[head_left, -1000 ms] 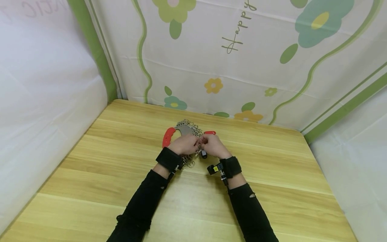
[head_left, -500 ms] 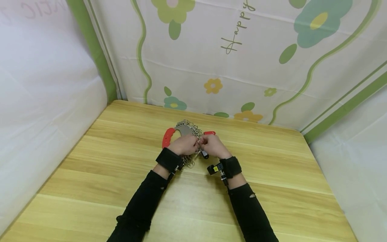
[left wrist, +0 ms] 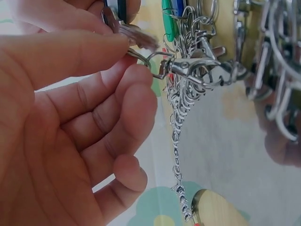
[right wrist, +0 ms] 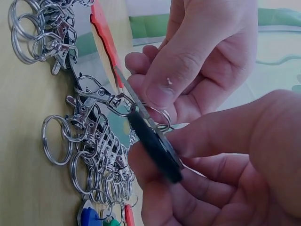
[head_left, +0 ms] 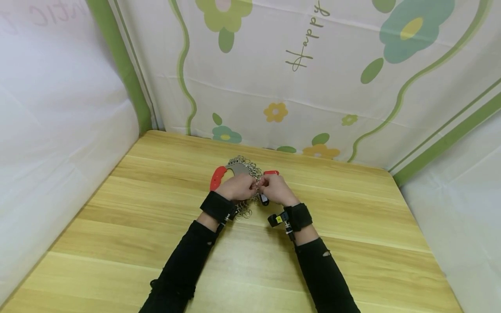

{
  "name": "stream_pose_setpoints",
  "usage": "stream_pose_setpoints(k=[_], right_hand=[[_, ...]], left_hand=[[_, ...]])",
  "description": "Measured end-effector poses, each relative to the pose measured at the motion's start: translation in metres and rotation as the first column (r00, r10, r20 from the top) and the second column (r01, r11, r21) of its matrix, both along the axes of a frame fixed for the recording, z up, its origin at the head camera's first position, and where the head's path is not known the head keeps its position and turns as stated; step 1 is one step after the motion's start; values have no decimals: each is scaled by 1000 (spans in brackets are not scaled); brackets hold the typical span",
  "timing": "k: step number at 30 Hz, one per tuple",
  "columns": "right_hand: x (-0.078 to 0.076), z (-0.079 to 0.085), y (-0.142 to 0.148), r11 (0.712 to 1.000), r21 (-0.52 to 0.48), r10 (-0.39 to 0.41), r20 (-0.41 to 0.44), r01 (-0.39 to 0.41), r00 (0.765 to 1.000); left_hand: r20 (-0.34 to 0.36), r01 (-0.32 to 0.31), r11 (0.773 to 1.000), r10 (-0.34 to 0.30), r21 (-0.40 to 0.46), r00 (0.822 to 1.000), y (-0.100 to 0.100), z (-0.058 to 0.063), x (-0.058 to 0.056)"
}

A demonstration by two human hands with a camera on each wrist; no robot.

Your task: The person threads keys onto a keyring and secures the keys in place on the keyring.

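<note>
A grey metal plate [head_left: 238,168] with a red handle [head_left: 217,177] lies on the table. Swivel clasps [right wrist: 87,117] with split rings hang thickly along its edge. My left hand [head_left: 236,187] pinches one split ring [left wrist: 138,55], which is joined to a clasp [left wrist: 188,67]. Right against it, my right hand [head_left: 275,188] pinches a key with a black head [right wrist: 155,148] between thumb and finger. The key's metal part overlaps the split ring in the right wrist view, where the left hand [right wrist: 197,56] is also visible. The fingers partly hide where ring and key meet.
Behind the right hand lies a red tag [head_left: 271,172]. Blue [right wrist: 89,216] and green [right wrist: 110,222] tags hang among the rings. The wooden table [head_left: 352,208] ends at a flowered curtain [head_left: 242,78], with white curtain sides left and right.
Both hands stay in nearly the same place, fingertips shifting slightly. The black key head below the right hand swings outward a little and then back.
</note>
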State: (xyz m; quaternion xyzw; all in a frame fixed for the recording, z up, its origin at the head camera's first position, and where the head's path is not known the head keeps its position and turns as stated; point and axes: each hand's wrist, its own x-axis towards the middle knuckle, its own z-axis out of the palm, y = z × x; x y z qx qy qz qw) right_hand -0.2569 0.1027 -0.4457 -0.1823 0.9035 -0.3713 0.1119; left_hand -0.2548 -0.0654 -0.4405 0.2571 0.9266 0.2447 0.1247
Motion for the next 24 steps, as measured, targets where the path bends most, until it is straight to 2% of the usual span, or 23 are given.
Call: stream_pose_setpoints(k=[5, 18, 24], right_hand=[[-1, -1, 1, 1000, 15, -3, -15, 4, 1000], [-2, -3, 0, 998, 32, 56, -39, -55, 998], [-1, -2, -1, 997, 30, 66, -40, -65, 997]], left_hand=[[-9, 9, 1000, -9, -14, 1000, 1, -2, -1], [13, 37, 999, -37, -6, 999, 1, 1, 3], [27, 23, 999, -22, -25, 999, 2, 3, 3]])
